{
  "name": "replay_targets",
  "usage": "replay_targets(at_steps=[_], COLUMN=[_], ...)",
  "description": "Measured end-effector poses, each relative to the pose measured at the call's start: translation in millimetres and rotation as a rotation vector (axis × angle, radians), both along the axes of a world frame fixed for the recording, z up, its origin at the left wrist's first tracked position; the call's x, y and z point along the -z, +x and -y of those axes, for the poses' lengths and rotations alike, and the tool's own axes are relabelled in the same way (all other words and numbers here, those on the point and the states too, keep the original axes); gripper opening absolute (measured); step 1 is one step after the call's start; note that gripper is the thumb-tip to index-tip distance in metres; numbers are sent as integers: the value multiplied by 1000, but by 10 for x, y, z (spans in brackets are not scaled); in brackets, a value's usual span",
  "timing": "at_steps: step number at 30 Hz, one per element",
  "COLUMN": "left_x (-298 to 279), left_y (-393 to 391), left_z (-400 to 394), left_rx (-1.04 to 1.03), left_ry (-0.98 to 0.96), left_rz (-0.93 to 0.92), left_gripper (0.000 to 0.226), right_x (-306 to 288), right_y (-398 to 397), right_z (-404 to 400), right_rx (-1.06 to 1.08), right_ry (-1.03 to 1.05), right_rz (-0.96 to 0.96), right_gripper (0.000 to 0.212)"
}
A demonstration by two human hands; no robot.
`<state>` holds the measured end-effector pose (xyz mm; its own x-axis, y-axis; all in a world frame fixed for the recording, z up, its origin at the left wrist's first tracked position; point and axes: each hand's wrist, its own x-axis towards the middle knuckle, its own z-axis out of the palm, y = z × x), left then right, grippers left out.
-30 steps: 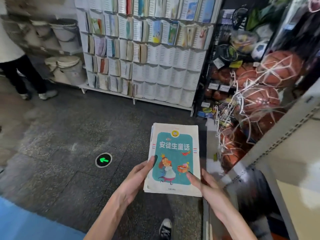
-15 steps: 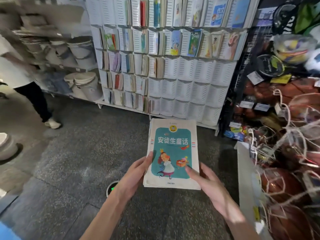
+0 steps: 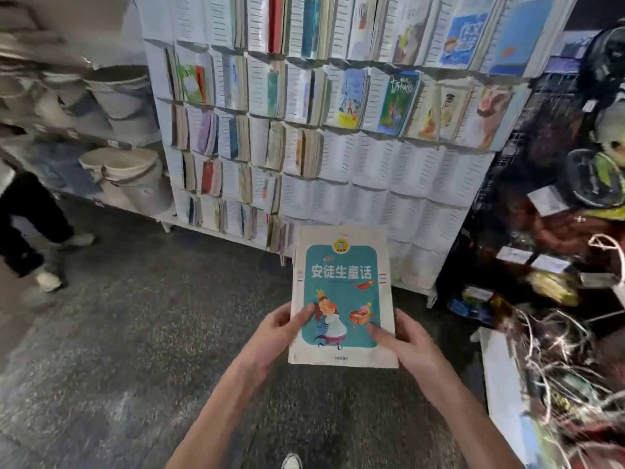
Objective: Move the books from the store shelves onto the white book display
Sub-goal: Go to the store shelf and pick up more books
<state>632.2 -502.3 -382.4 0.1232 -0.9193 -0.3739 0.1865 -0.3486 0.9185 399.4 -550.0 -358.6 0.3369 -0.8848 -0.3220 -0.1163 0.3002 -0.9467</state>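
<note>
Book: I held a teal-covered book cover-up over the floor — short of the white book display.
Left hand: fingers clamped on its left edge.
Right hand: fingers clamped on its lower right corner — thumb on the cover.

Paperback storybook with smooth cream-and-teal paper cover, faintly glossy, white book display of matt slotted plastic pockets, rough speckled dark stone floor, matt pale plastic buckets
</note>
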Motion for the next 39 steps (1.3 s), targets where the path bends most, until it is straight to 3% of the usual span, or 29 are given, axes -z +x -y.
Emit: replay_targets(at_steps=[3, 7, 15, 18, 21, 25, 30, 34, 37, 39], left_x=[-49, -106, 193, 260, 256, 252, 395, 600, 752, 819], left_y=[272, 506, 743, 794, 816, 841, 916, 1064, 1195, 1313], left_z=[720, 1619, 3351, 4009, 4582, 5316, 6112, 6637, 7052, 7349], left_rx=[74, 124, 191, 166, 143, 49, -119, -57, -96, -131], left_ry=[-25, -39, -6, 22, 48, 85, 85, 70, 141, 174], left_rz=[20, 45, 74, 101, 117, 48, 27, 29, 29, 27], left_gripper=[34, 32, 34, 31, 28, 51, 66, 49, 59, 51], right_x=[-103, -58, 412, 561, 577, 520, 597, 810, 921, 964], right_y=[228, 452, 651, 704, 761, 873, 1017, 1140, 1280, 1402], right_z=[633, 1477, 3343, 4054, 4685, 5361, 6036, 6535, 6957, 7234], right_rx=[47, 114, 188, 184, 166, 82, 60, 80, 51, -11], right_ry=[-9, 20, 102, 80, 81, 41, -70, -117, -118, -84], right_rz=[30, 62, 123, 115, 92, 11, -182, -293, -339, -365], right_gripper=[46, 34, 40, 24, 22, 34, 30, 41, 46, 43])
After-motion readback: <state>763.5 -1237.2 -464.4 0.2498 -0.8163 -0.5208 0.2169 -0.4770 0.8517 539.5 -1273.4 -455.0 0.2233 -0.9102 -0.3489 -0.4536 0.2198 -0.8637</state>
